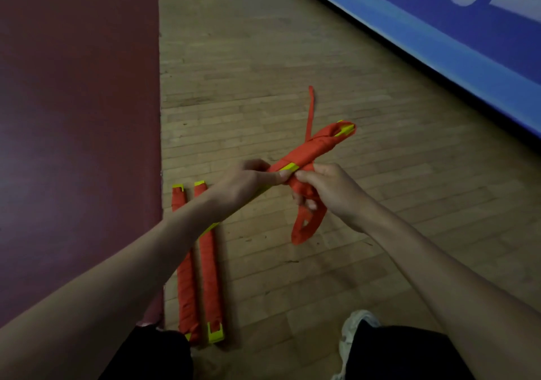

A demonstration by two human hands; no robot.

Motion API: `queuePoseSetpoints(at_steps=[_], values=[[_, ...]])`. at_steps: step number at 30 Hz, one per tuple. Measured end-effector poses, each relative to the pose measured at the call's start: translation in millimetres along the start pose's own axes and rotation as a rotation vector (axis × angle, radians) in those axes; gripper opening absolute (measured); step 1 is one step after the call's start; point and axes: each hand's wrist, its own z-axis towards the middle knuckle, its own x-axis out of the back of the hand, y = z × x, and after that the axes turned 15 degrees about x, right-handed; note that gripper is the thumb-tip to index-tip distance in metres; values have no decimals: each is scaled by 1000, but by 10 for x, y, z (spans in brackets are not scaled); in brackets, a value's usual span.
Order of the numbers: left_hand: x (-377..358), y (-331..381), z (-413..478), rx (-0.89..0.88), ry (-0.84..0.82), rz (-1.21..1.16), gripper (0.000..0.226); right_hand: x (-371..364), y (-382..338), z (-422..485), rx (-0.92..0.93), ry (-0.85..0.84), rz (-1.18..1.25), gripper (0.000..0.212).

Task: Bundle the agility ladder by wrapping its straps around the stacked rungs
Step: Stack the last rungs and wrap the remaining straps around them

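Black trousers [146,356] are showing lowest. Over the floor [263,57], the left hand [243,185] is gripping the ladder bundle [310,149], and the right hand [333,192] is pinching its floppy strap [298,236]. It seems light; hold the stiff rungs [288,167].

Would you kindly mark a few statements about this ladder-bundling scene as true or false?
1. The left hand and right hand both grip the held bundle. True.
2. Three finished bundles lie on the floor. False: two finished bundles lie there, side by side.
3. A strap loop hangs below the right hand. True.
4. The floor is carpeted. False: it is wooden.
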Motion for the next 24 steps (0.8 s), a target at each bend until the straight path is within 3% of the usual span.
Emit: queuePoseSetpoints(at_steps=[5,10,12,14,18,24], values=[[-38,-15,-6,-98,89,99,26,-8,24,59,-30,120,30,50],[-7,-26,-35,-171,179,268,30,-17,107,108,-75,160,144,48],[95,-2,-74,-128,6,212,32,36,68,108,-38,128,198,47],[209,1,-121,0,-294,55,34,107,24,86,-10,62,249,42],[382,-78,-92,325,-717,-91,75,182,-12,34,15,-13,326,39],[397,-138,-36,378,-858,-205,75,197,-4,34,19,-52,301,39]])
